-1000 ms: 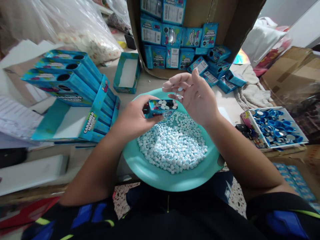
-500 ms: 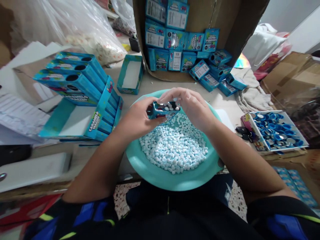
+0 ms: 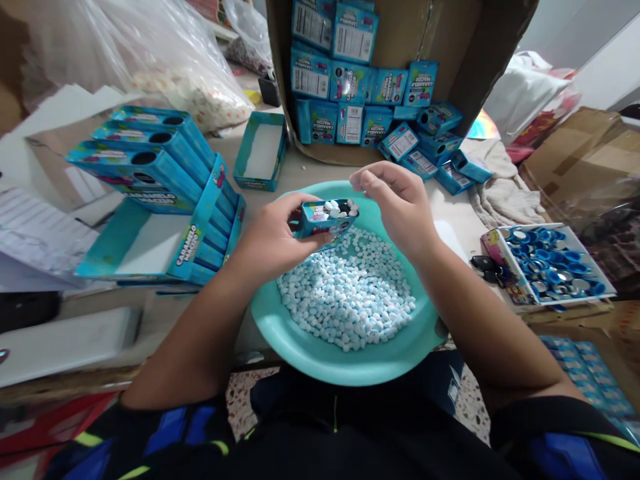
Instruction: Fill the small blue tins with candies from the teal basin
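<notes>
My left hand (image 3: 280, 233) is wrapped around a small blue candy box (image 3: 325, 223) held tilted above the basin. White candies (image 3: 332, 209) lie heaped at the box's top opening. To the right of the box, my right hand (image 3: 395, 203) is raised with its fingers curled and the thumb close to them; whether anything is between them is hidden. Below both hands sits a turquoise basin (image 3: 345, 370), which holds a large heap of white and pale blue candies (image 3: 350, 300).
Left of the basin, a blue display tray (image 3: 105, 257) holds several tall candy boxes (image 3: 150, 177). Behind it is a shallow blue tray (image 3: 260, 150). A cardboard carton (image 3: 485, 53) with stacked blue boxes stands at the back. Right are keys (image 3: 487, 267) and a box of blue caps (image 3: 555, 260).
My right hand has lifted off the candy box and moved right, its fingers curling in. The box's opening is now uncovered, with candies showing. My left hand keeps its hold.
</notes>
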Demonstrator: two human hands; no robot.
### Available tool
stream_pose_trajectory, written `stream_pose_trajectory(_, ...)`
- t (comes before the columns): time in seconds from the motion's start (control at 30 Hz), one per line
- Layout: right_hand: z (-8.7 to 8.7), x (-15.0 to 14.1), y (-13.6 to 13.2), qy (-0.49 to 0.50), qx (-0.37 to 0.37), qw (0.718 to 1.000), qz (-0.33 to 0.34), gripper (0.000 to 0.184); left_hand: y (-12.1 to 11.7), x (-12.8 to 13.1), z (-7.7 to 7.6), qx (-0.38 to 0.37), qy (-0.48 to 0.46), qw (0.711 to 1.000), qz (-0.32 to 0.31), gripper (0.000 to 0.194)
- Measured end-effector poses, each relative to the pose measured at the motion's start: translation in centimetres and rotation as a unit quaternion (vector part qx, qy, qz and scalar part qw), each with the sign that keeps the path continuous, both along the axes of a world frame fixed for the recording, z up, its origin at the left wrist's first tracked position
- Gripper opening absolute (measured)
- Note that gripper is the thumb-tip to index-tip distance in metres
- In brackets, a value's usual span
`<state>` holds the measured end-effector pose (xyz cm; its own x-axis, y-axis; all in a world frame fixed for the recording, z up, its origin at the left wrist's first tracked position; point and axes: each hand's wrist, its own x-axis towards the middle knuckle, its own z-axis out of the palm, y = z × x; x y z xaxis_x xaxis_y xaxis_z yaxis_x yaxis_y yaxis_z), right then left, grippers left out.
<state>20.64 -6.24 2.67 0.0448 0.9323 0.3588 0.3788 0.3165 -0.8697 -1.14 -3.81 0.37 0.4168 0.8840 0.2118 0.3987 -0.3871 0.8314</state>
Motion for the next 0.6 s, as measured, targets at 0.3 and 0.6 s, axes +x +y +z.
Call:
stream_pose_trajectory(0.3,-0.85,0.29,0.64,-0.122,-0.032,0.992,-0.011,0.02,0.1,-0.1,-0.04,0.011,0.017,1.0,0.011,0.053)
stream_pose_trajectory(0.6,-0.43,-0.45,0.03,-0.038,-0.022,0.999,0.032,0.039,-0.14,0.0,0.41,0.007,0.027,1.0,-0.007,0.05)
